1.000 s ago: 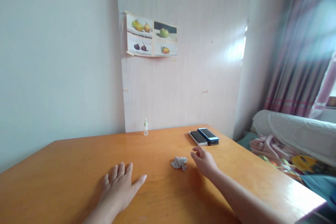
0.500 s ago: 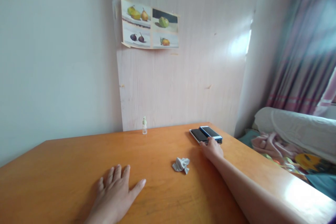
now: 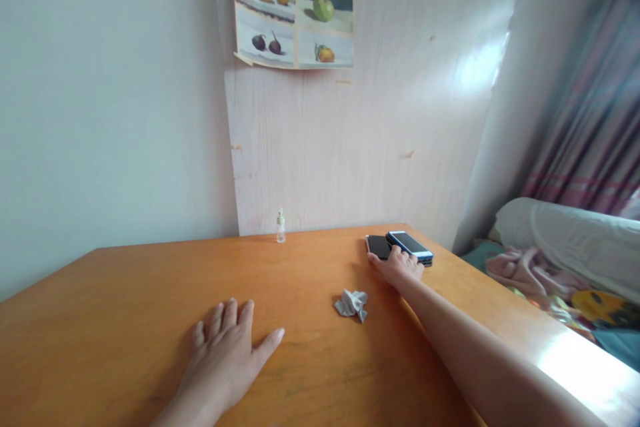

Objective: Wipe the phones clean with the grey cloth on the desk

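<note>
My right hand (image 3: 399, 268) reaches to the near end of a group of smartphones. Its thumb is stretched left beside a flat black phone (image 3: 379, 247), and its fingers are spread over the near edge of a blue-edged phone (image 3: 409, 244) with a pale front. That phone lies on top of at least one other dark device, and the hand hides part of the near edges. I see no firm grip. My left hand (image 3: 225, 353) rests palm down on the table, fingers spread, holding nothing. Between the hands lies a crumpled grey tissue or cloth (image 3: 352, 305).
A small clear bottle (image 3: 281, 228) with a pale green pump top stands at the back of the orange wooden table (image 3: 150, 293). Behind it is a wall panel with taped fruit pictures (image 3: 295, 13). To the right, past the table edge, is bedding (image 3: 520, 270) beneath a curtain (image 3: 585, 120).
The view has tilted down and turned slightly left. My right hand has spread wider across the phones, its thumb moving left and its fingers right. My left hand stays flat.
</note>
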Tool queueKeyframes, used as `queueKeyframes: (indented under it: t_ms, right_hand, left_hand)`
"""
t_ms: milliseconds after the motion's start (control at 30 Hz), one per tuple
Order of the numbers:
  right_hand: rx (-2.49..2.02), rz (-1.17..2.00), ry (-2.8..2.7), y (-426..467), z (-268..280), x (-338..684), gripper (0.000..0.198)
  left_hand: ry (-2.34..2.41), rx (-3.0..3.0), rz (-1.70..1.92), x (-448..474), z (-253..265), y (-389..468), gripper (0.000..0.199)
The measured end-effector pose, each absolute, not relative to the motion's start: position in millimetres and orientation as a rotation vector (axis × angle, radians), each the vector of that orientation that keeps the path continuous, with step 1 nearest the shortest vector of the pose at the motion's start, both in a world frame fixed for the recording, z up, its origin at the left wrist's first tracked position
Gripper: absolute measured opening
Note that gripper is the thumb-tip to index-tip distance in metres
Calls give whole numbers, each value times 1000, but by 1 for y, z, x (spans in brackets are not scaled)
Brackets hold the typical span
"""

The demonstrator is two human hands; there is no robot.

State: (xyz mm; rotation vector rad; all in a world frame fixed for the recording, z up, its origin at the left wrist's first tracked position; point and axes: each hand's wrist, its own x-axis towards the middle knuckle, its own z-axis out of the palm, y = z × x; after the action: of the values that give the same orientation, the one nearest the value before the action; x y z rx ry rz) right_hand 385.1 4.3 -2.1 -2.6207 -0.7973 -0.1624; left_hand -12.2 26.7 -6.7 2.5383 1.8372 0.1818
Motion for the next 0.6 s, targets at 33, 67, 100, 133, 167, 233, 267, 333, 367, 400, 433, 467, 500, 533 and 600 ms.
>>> queueKeyframes:
  t_ms: [33,67,100,133,167,233,267,333,367,400,433,467,500,533,600]
  right_hand:
    - [-2626,-159,-797,7,-2,384,85]
    - [-2630,-156,-798,10,-2,383,85]
    - [-2633,-152,-800,12,-2,383,84]
    - [-2635,-149,-804,13,-1,383,83]
    - [-2638,-145,-809,15,-1,383,82]
    - [-2642,-139,-823,16,-1,382,79]
    - [-2643,-136,-835,17,-1,380,78]
    - [-2641,-133,-871,17,-1,375,77]
    - [-2638,-132,-896,18,-2,372,77]
    - [-2632,-131,-924,18,-3,367,78]
    - [-2625,-131,-953,19,-4,363,78]
    - [-2616,-130,-981,19,-4,358,79]
    - [-2606,-128,-1004,20,-5,354,80]
    - [-2596,-125,-1019,21,-6,350,81]
    - [-2578,-111,-1007,23,-5,347,82]
  left_hand:
    - [1834,2536,191,-12,-8,27,99]
    - [1833,2531,198,-13,-9,28,100]
    - [1832,2527,204,-13,-10,28,100]
    - [1829,2524,207,-14,-11,28,100]
    - [1828,2520,208,-14,-12,28,101]
    - [1825,2520,211,-14,-12,28,101]
    - [1824,2522,213,-14,-13,28,101]
    - [1823,2527,223,-14,-12,28,101]
    - [1821,2528,228,-13,-12,28,101]
    - [1819,2528,233,-13,-12,29,101]
    - [1818,2528,235,-13,-12,29,101]
    - [1818,2527,236,-13,-12,29,101]
    - [1818,2527,232,-13,-12,29,101]
    - [1822,2527,224,-14,-12,29,101]
    - [1831,2526,205,-14,-11,28,101]
